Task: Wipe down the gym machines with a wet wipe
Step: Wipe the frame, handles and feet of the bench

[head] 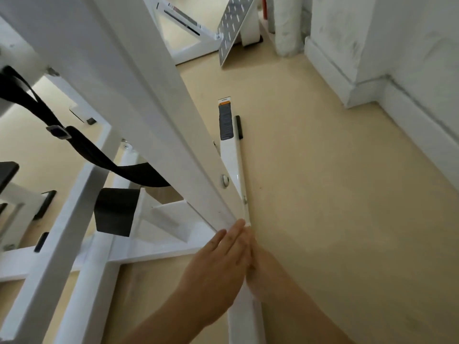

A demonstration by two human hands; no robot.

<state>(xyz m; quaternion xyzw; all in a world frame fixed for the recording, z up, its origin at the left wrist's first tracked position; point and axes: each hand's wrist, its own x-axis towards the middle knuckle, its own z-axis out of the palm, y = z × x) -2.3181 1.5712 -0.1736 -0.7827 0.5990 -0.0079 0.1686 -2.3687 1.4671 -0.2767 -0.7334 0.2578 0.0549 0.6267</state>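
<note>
I look down on a white gym machine frame (154, 100). Its wide diagonal beam runs down to a floor rail (244, 321) at the lower middle. Both my hands meet at that joint. My left hand (218, 264) lies flat with straight fingers against the left side of the rail. My right hand (264, 269) presses the rail's right side, fingers stretched toward the joint and blurred. A small white scrap (248, 223) shows at the fingertips; it may be the wet wipe, mostly hidden between my hands.
A black strap (82, 147) with a buckle hangs across the frame on the left, above a black pad (115, 211). The rail's far end has a dark grip strip (225, 122). Beige floor (335, 207) spreads to the right, up to a white wall skirting (407, 115). Another white machine (233, 28) stands at the top.
</note>
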